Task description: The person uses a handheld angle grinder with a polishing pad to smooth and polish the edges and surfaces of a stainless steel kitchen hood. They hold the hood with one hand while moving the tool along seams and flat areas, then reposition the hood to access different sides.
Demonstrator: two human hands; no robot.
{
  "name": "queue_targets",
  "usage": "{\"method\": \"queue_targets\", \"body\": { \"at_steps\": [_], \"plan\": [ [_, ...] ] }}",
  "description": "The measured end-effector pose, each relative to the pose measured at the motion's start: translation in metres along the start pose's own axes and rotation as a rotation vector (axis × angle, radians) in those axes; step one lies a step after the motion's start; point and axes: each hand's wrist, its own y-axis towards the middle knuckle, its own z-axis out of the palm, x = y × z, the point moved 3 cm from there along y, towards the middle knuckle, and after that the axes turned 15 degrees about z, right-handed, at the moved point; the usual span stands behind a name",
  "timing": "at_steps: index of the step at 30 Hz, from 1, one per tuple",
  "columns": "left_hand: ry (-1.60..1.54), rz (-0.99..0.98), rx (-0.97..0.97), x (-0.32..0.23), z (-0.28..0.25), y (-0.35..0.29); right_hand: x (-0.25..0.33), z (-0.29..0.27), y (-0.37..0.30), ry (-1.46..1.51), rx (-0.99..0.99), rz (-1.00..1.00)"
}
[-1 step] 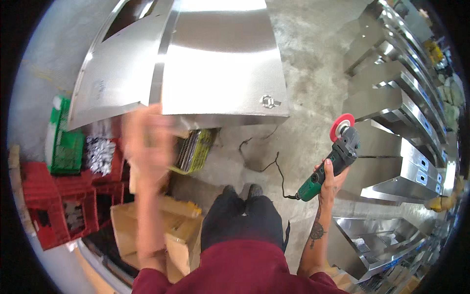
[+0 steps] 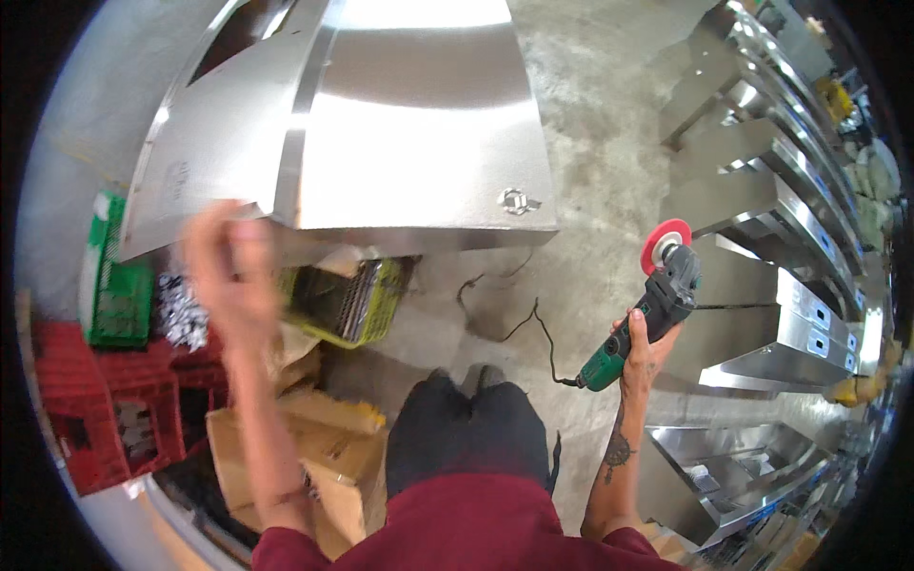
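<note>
My right hand [image 2: 649, 350] is wrapped round the black and green body of an angle grinder [image 2: 672, 287]. The grinder carries a red disc [image 2: 665, 246], which points up and away from me; a black cord [image 2: 543, 328] trails from its rear end. In front of me is a large brushed stainless steel cabinet or hood [image 2: 419, 143] with a small latch-like fitting [image 2: 517, 201] near its near right corner. By the near edge of its left side panel [image 2: 224, 138], my left hand [image 2: 231, 266] is smeared by motion. Its fingers, and whether it touches the steel, cannot be made out.
Red crates [image 2: 86, 381], a green plastic basket [image 2: 117, 276] and a heap of shiny metal parts [image 2: 181, 309] are at left. A yellow-green basket [image 2: 376, 319] and a cardboard box [image 2: 333, 438] stand nearer. Several steel hoods [image 2: 752, 314] line the right side.
My left hand has moved left along the near edge of the steel piece. The view has shifted slightly; the right hand keeps its hold on the angle grinder.
</note>
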Motion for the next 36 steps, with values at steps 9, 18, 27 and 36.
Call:
{"method": "queue_targets", "body": {
  "at_steps": [9,18,27,36],
  "plan": [
    [0.701,0.147,-0.269,0.171,0.075,-0.18,-0.241,0.026,0.097,0.018,0.038,-0.236],
    [0.788,0.308,-0.456,0.193,0.081,-0.264,-0.364,0.015,0.054,-0.002,0.086,-0.544],
    [0.682,0.318,-0.476,0.15,0.106,-0.287,-0.398,0.022,0.01,-0.041,0.003,-0.756],
    [0.788,0.38,-0.439,0.149,0.092,-0.287,-0.403,0.03,-0.002,-0.043,0.008,-0.804]
  ]
}}
